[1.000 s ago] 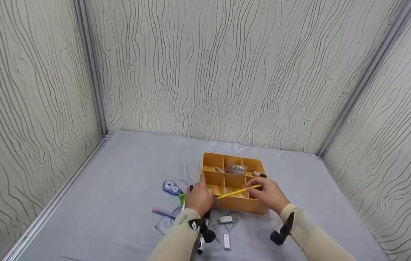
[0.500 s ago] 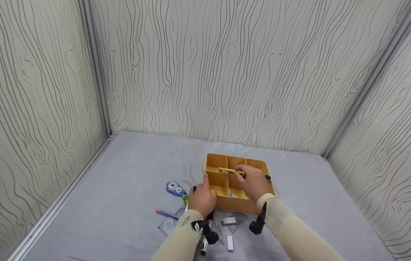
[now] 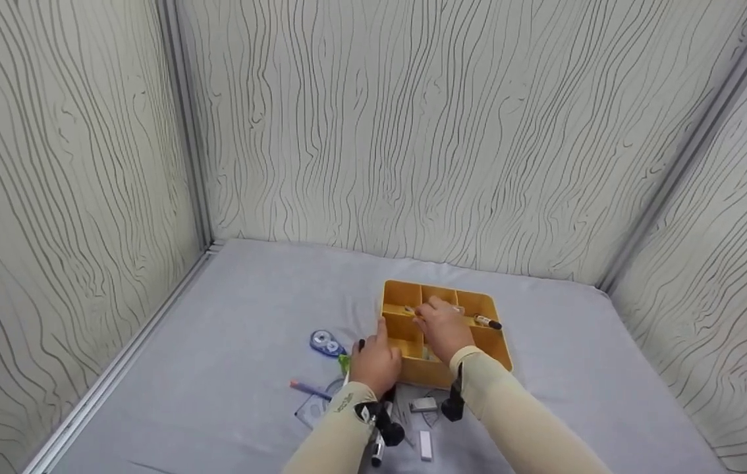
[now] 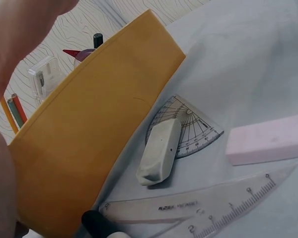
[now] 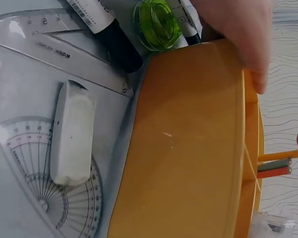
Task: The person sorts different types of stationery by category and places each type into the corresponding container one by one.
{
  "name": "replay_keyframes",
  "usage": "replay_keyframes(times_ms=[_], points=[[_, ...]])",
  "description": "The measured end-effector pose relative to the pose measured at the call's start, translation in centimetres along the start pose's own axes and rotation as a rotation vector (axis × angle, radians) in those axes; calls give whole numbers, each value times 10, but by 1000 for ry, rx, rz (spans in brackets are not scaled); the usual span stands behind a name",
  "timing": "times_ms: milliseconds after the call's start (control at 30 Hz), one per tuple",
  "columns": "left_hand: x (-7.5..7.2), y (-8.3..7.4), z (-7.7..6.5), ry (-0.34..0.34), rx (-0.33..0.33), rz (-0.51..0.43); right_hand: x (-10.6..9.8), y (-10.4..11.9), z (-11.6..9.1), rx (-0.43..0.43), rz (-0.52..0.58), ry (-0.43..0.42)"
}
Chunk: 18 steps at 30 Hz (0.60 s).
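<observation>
A yellow divided organizer box [image 3: 423, 374] stands on the cloth. My left hand [image 3: 375, 361] holds its front left corner, index finger straight along the left side and thumb at the front rim. Over the dividers, my right hand [image 3: 444, 329] pinches the upper end of a yellow pencil [image 5: 278, 156]. That pencil slants down into the box beside a green pencil and a red pencil [image 5: 274, 172]; its lower end is hidden by the box wall. A black-capped marker [image 3: 487, 322] lies over the right compartments. A clear plastic case [image 4: 45, 77] shows above the rim.
In front of the box lie a white eraser-like block [image 4: 160, 151] on a clear protractor [image 4: 198, 131], a pink-white eraser [image 4: 268, 139], a set square [image 4: 154, 208] and markers [image 3: 378, 451]. Left are a blue correction tape [image 3: 326, 342], a purple pen [image 3: 311, 390] and a green round item [image 5: 158, 24].
My right hand has carried the yellow pencil from the box's front right, left and back, and tipped its end down into the box. My left hand stays at the corner.
</observation>
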<state>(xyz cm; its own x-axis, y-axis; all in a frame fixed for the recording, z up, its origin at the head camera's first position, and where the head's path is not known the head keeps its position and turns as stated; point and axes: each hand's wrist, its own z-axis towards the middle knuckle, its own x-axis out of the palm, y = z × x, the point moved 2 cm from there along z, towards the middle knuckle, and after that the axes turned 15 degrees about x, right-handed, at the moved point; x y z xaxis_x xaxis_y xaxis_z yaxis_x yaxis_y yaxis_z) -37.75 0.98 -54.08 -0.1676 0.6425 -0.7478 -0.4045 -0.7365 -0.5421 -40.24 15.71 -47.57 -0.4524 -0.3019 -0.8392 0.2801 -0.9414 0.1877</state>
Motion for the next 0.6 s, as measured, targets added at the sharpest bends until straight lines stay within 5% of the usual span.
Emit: replay_keyframes(times_ms=[233, 400, 600], points=[[-1, 0, 1, -1, 18, 24, 6, -3, -2, 51, -103, 51], [2, 3, 1, -16, 28, 40, -11, -17, -8, 113, 2, -2], [2, 3, 0, -19, 24, 6, -52, -75, -10, 421, 256, -104]])
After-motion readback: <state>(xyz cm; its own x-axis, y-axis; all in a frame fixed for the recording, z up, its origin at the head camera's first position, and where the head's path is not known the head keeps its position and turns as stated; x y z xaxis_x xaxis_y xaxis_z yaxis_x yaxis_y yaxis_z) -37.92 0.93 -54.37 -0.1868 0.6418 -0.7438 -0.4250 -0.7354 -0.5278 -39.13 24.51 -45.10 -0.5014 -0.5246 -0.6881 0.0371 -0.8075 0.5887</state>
